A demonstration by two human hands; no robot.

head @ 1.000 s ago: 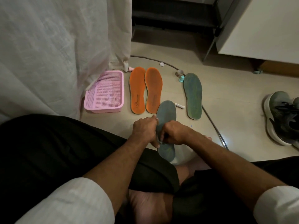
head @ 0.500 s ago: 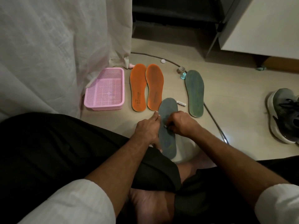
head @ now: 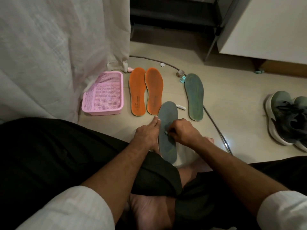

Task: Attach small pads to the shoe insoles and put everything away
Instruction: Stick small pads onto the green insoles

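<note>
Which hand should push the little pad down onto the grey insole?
The right hand, probably: its fingertips already pinch the small pad against the grey insole. The left hand lies with straight fingers along the insole's edge, steadying it.

Beige floor (head: 232, 100), orange insoles (head: 146, 91), green insole (head: 194, 97), pink basket (head: 103, 95), sneakers (head: 289, 117)

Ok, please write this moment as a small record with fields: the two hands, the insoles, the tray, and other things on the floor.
left hand: left hand, fingers straight, rests along the left edge of the held grey insole
right hand: right hand, fingers curled, pinches a small pad on that insole
orange insoles: pair, flat on the floor, side by side
second grey insole, flat on the floor, to the right
pink tray, left of the orange pair
other: small white tube, cable, sneakers
</note>
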